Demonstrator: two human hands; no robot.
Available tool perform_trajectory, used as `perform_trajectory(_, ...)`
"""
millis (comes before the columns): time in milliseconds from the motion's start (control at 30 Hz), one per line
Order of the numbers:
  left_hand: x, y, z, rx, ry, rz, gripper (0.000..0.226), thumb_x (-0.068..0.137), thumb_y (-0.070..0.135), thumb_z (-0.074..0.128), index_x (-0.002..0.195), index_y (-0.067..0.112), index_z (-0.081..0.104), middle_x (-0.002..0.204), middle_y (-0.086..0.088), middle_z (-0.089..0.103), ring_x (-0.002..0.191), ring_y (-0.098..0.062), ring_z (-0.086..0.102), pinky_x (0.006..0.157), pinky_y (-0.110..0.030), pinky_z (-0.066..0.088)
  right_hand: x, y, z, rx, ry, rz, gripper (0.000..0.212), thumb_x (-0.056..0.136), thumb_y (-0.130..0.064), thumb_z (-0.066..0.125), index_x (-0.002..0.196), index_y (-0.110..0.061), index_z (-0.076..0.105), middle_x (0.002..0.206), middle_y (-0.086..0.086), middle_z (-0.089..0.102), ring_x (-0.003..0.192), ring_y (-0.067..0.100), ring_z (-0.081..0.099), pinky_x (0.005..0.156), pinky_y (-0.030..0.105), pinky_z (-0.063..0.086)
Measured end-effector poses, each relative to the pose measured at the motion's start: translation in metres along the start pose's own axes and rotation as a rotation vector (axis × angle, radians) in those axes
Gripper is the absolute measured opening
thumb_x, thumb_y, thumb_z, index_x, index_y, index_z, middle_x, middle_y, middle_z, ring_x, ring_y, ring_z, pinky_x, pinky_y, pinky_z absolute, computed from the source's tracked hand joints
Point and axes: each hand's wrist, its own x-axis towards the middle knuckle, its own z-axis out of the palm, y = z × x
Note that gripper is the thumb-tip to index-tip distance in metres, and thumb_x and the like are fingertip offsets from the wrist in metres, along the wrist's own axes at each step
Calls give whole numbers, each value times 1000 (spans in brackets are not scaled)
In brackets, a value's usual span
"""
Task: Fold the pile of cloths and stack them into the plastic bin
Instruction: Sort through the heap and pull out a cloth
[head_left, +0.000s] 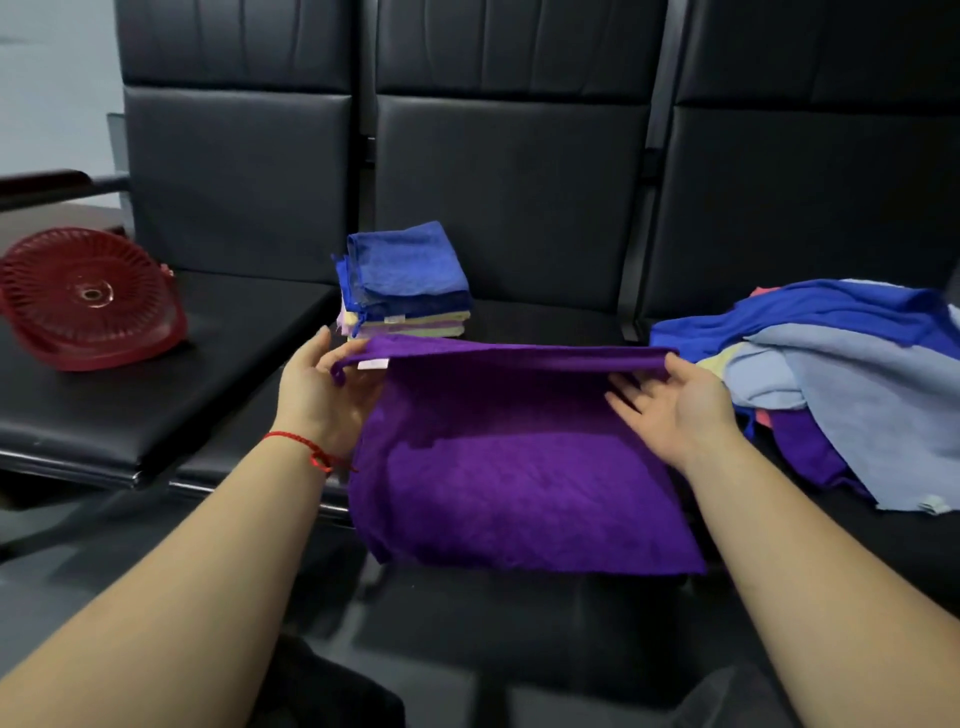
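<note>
— Dim, or is it the black seats soaking up light?
— Both; soft, even light, faint shadows. Wide-angle bending at the edges, slight softness throughout, forearms blurred near the bottom.

Just one view here, a wide-angle cam worn on the person's head, tilted forward and down. It sits close: both forearms run in from the bottom corners and the purple cloth fills the middle. It faces a row of black seats head-on, whose backrests reach the top edge. The edges bend a bit, so the red basket at far left looks stretched.
</note>
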Motion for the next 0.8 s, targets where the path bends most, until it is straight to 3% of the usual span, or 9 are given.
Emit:
perform_trajectory(167,-10,15,-21,215,-22,-119,46,95,38,44,68,9,66,57,-6,63,48,-19,58,58,-28,47,-26,-21,-13,-142,35,48,29,97,-30,44,71,-17,45,65,5,66,58,16,68,65,32,52)
perform_trajectory(267,-15,22,-37,443,-105,-259,53,95,35,47,57,9,74,62,-7,66,46,-17,62,50,-22,54,-33,-24,-23,-342,94,95,13,95,-20,52,82,-17,52,55,1,67,47,12,66,44,23,52)
perform_trajectory(400,-19,21,-52,676,-200,-364,38,92,11,54,61,11,76,70,-3,71,53,-11,66,47,-18,53,-44,-26,-33,-620,52,205,15,90,-1,55,81,-12,57,62,1,66,54,12,64,41,18,51)
perform_trajectory(500,-37,23,-55,848,-346,-443,7,71,8,72,73,10,79,86,-6,72,64,-11,69,52,-20,54,-51,-25,-40,-827,17,298,21,89,8,52,82,-11,58,76,4,60,70,13,58,44,19,53)
perform_trajectory(567,-39,24,-57,905,-401,-544,38,49,20,89,83,6,78,95,-9,73,71,-15,70,58,-24,55,-53,-25,-45,-919,-9,378,15,89,3,55,85,-11,60,76,5,64,70,15,62,50,23,55)
perform_trajectory(600,-36,24,-59,917,-380,-561,42,50,23,88,86,5,77,97,-9,72,72,-16,69,63,-26,55,-53,-25,-47,-945,-14,411,9,90,-2,57,88,-10,61,76,6,66,70,16,64,54,27,56)
perform_trajectory(700,-32,20,-54,853,-228,-523,14,84,20,63,88,8,69,94,-8,64,77,-19,61,75,-30,48,-52,-25,-47,-968,-17,379,5,91,-11,58,96,-12,61,76,6,69,68,19,65,62,30,51)
perform_trajectory(800,-26,12,-49,797,-143,-439,9,94,14,54,91,10,62,88,-10,62,75,-20,58,71,-29,47,-48,-21,-45,-979,-12,271,15,91,-6,58,104,-15,58,89,8,65,73,20,63,61,30,48)
